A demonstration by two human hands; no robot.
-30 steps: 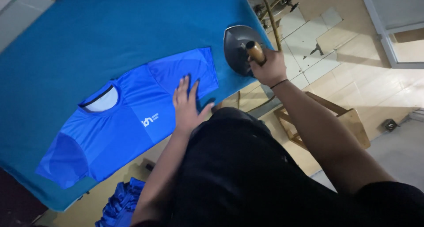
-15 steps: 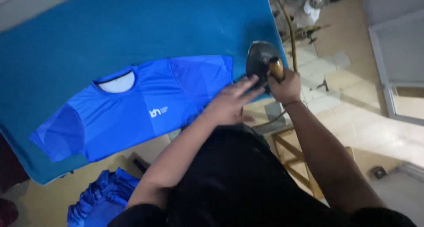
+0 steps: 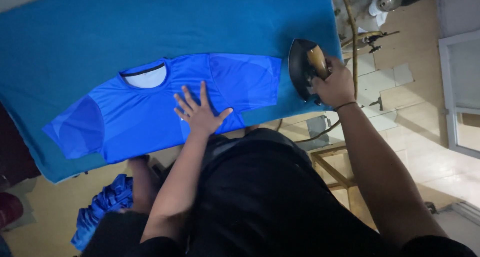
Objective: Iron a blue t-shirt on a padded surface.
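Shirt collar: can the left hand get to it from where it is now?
Probably yes. The left hand lies flat on the blue shirt, just right of the collar, with only bare fabric between them. The right hand grips the iron off at the table's edge, well clear.

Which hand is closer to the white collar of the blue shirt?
Left. The left hand lies flat on the blue shirt just below-right of the white collar; the right hand grips the iron, off the shirt.
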